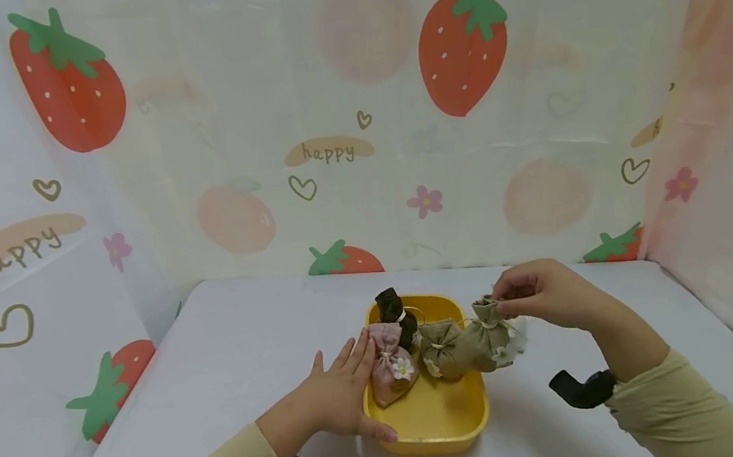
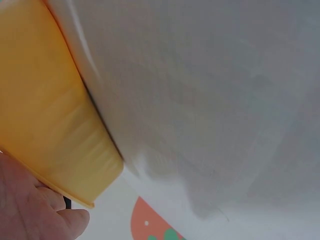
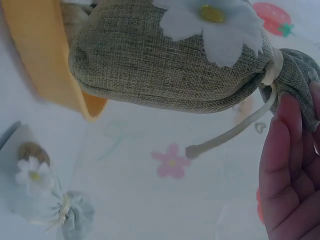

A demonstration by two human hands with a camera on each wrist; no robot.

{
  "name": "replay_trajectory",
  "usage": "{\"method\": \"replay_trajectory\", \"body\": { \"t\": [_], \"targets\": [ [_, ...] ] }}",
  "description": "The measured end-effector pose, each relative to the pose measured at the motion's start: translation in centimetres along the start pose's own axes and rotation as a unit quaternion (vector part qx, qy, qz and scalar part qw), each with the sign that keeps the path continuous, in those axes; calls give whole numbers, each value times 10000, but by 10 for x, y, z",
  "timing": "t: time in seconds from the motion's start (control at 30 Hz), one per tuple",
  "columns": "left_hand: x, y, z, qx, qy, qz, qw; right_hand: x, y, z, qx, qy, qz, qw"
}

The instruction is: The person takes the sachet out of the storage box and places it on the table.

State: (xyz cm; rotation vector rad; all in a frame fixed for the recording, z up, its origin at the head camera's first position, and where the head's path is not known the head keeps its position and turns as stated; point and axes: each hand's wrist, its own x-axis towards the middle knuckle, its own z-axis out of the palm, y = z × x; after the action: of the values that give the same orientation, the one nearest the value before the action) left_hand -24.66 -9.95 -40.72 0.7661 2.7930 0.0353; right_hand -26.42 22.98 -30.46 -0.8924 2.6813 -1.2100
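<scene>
My right hand (image 1: 547, 295) pinches the gathered neck of a grey-green drawstring pouch (image 1: 482, 347) with a white flower on it. That pouch hangs over the right rim of a yellow plastic tub (image 1: 430, 432). Inside the tub lie a pink pouch (image 1: 392, 369), a dark pouch (image 1: 408, 325) and an olive-brown pouch (image 1: 441, 348). Fingers straight and spread, my left hand (image 1: 341, 393) rests along the tub's left rim, right beside the pink pouch. In the left wrist view, its fingers touch the outer side of the yellow tub (image 2: 60, 115).
A pale pouch (image 3: 35, 185) with a white flower lies on the white table (image 1: 269, 330) to the tub's right, partly hidden behind the held pouch in the head view. A curtain (image 1: 246, 121) printed with strawberries stands behind the table and along both sides.
</scene>
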Motion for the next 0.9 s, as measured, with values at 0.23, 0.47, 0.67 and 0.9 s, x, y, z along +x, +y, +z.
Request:
{"method": "replay_trajectory", "body": {
  "t": [0.23, 0.47, 0.67, 0.9],
  "targets": [
    [0, 0, 0, -66, 5, -11, 10000, -13, 13, -14, -38, 398, 178, 9990],
    [0, 0, 0, -86, -17, -16, 10000, -26, 27, -27, -193, 578, 461, 9971],
    [0, 0, -1, -58, -40, -32, 10000, -37, 43, -37, -429, 720, 681, 9941],
    [0, -1, 0, -82, -45, -44, 9999, -48, 62, -46, -604, 906, 841, 9905]
  ]
}}
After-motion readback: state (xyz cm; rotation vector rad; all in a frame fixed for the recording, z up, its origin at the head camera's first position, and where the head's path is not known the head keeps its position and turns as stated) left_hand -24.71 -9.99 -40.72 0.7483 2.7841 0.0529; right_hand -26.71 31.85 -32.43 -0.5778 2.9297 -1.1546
